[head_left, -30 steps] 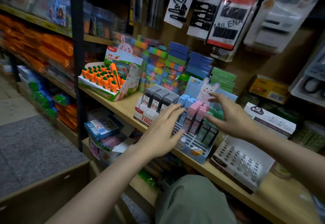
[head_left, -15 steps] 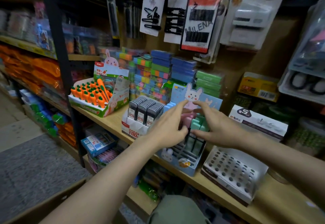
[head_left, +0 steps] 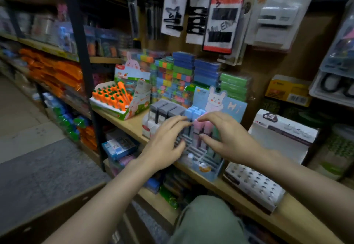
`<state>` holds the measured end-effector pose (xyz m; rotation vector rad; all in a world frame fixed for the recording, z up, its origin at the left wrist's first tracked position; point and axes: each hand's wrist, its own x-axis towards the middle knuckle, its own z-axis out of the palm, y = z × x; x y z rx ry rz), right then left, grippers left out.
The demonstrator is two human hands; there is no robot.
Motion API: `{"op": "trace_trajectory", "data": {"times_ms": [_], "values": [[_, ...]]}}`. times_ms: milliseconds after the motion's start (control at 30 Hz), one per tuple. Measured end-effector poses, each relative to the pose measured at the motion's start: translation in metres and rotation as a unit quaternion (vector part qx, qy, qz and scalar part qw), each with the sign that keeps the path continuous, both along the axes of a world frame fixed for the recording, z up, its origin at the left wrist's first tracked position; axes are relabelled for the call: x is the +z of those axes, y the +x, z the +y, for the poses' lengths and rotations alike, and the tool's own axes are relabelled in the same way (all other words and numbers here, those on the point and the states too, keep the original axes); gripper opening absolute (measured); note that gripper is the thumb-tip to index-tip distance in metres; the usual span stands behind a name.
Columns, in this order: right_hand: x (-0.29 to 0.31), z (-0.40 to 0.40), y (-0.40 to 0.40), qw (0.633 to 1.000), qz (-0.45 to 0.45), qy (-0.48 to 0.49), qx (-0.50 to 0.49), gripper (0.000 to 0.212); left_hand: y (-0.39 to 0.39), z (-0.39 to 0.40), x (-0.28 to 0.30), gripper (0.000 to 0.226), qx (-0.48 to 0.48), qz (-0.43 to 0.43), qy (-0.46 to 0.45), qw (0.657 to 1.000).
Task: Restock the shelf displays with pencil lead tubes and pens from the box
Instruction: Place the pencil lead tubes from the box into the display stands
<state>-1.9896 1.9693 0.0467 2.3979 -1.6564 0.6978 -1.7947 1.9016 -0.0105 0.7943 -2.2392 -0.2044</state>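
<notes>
Pastel tubes [head_left: 203,128] stand in the blue rabbit display [head_left: 206,159] on the shelf [head_left: 132,125]; my left hand [head_left: 166,144] and right hand [head_left: 228,138] hover released, fingers spread, grasping nothing.

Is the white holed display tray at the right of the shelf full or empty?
Empty, as far as visible: the white holed tray shows only dark open holes, with nothing standing in them.

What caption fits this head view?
Both hands, left and right, reach over the bunny display of pastel tubes on the shelf.
</notes>
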Motion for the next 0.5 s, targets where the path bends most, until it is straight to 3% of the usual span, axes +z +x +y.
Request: {"op": "trace_trajectory", "data": {"times_ms": [100,233,300,367,500], "values": [[-0.020,0.002,0.054,0.997,-0.009,0.030,0.064,0.020,0.056,0.027,-0.034,0.029,0.046,0.028,-0.019,0.998],[-0.075,-0.004,0.142,0.970,0.044,0.194,0.138,0.016,0.150,0.073,-0.108,0.023,0.201,0.034,0.115,0.972],[-0.113,-0.006,0.186,0.943,0.073,0.280,0.162,0.019,0.192,0.096,-0.151,0.024,0.301,0.043,0.225,0.926],[-0.158,-0.004,0.224,0.917,0.080,0.354,0.166,0.023,0.220,0.119,-0.190,0.025,0.384,0.081,0.332,0.858],[-0.251,0.001,0.269,0.877,0.077,0.453,0.143,0.026,0.240,0.154,-0.259,0.024,0.456,0.140,0.477,0.738]]}}
